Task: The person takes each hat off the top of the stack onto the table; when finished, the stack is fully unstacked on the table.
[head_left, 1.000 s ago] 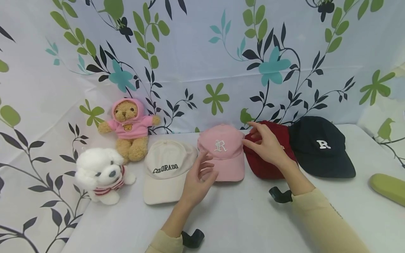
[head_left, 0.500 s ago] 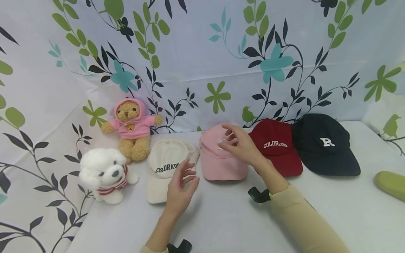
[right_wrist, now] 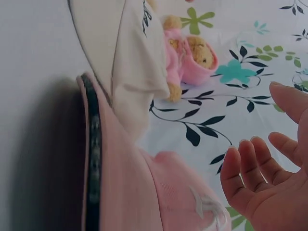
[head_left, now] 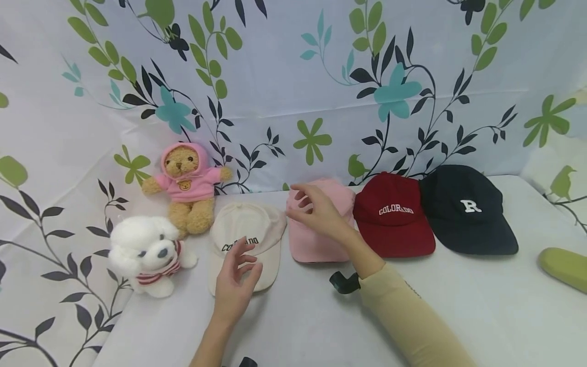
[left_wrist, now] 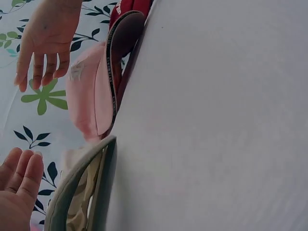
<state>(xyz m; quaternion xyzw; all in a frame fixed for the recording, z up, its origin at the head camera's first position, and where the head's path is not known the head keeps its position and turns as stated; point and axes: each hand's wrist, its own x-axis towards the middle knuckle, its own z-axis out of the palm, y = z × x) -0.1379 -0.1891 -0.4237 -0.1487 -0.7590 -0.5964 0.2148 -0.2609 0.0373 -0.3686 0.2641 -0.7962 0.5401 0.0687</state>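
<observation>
My left hand (head_left: 235, 283) hovers over the brim of the cream cap (head_left: 245, 224), fingers loosely bent and holding nothing. Part of that cap's dark COLORADO lettering is hidden behind the fingers. Above the pink cap (head_left: 337, 196) is my right hand (head_left: 318, 211), relaxed and bare of any object, covering the cap's letter. In the right wrist view the pink cap (right_wrist: 130, 192) lies beside the fingers (right_wrist: 250, 163), apart from them. The left wrist view shows the cream cap's brim (left_wrist: 82, 173) close to the left fingers (left_wrist: 29, 173).
A red COLORADO cap (head_left: 390, 219) and a black cap (head_left: 468, 214) continue the row rightward. At left sit a white plush dog (head_left: 147, 252) and a teddy bear (head_left: 190, 188) in a pink hoodie. A green object (head_left: 564, 267) lies at the right edge, and a leaf-patterned cloth (head_left: 275, 76) hangs behind.
Both hands have swept left: the right from the red cap to over the pink one, the left from beside the pink cap to over the cream one. The caps stay in place.
</observation>
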